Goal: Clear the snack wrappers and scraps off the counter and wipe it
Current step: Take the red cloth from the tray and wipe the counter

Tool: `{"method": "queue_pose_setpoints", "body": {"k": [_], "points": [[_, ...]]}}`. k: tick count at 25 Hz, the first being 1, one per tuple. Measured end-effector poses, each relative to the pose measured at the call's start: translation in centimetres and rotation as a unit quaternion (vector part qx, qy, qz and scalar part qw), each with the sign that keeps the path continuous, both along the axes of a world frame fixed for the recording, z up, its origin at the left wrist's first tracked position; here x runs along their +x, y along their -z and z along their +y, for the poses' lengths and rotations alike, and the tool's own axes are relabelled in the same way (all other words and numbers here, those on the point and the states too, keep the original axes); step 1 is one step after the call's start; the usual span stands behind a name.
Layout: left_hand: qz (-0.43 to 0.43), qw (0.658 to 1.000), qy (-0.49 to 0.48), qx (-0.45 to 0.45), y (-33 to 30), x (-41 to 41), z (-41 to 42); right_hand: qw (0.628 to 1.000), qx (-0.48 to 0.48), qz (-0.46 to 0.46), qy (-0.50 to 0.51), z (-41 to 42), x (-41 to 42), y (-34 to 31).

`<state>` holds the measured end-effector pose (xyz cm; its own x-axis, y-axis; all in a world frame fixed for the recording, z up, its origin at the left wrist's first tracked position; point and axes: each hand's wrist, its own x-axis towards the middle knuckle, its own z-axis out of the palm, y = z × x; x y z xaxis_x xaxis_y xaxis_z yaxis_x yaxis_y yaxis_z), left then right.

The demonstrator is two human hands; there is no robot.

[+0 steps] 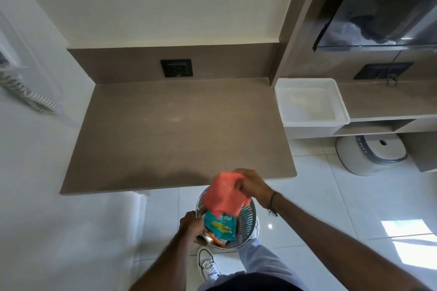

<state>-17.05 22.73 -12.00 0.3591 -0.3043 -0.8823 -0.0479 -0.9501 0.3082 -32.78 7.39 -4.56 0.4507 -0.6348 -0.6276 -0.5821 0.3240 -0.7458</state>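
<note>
Below the table's [165, 130] near edge, the right hand [250, 184] pinches a coral-pink cloth [224, 194], blurred and bunched, over a perforated metal bin [246, 224]. The left hand [191, 225] grips the bin's rim. Inside lie a teal wrapper [220, 224] and orange scraps [215, 237].

Cream wall [165, 0], glossy white floor tiles [331, 208] with a sun patch, black socket [176, 68], white tub [311, 101] on a shelf.
</note>
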Motion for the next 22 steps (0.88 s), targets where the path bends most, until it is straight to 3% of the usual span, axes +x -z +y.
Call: {"method": "queue_pose_setpoints", "body": {"k": [2, 4, 8, 12, 14, 18, 20, 22], "points": [[-0.015, 1.000, 0.016, -0.002, 0.0, 0.3, 0.4, 0.984, 0.101, -0.076, 0.124, -2.5, -0.4, -1.0], [-0.016, 1.000, 0.024, -0.009, -0.1, 0.5, 1.0, 0.967, 0.137, -0.113, 0.184, -4.7, -0.8, -1.5], [-0.007, 1.000, 0.010, -0.014, -0.3, 0.5, 2.0, 0.970, -0.021, 0.059, 0.237, -6.1, -1.9, -0.3], [0.000, 1.000, -0.007, -0.017, 0.8, 0.8, 2.6, 0.917, -0.179, 0.161, 0.317, -1.0, -4.6, 1.7], [0.006, 1.000, -0.017, -0.022, 1.8, 0.8, 3.0, 0.907, -0.209, 0.206, 0.302, 2.5, -6.0, 4.4], [0.033, 0.998, -0.049, -0.029, 5.2, 0.5, 3.4, 0.954, -0.027, 0.258, 0.148, 7.8, -6.6, 11.4], [0.039, 0.997, -0.052, -0.030, 7.0, 0.3, 3.2, 0.964, 0.056, 0.230, 0.119, 8.8, -6.2, 14.1], [0.035, 0.998, -0.043, -0.019, 9.4, -0.1, 3.1, 0.964, 0.075, 0.227, 0.115, 9.0, -6.1, 17.0]]}}
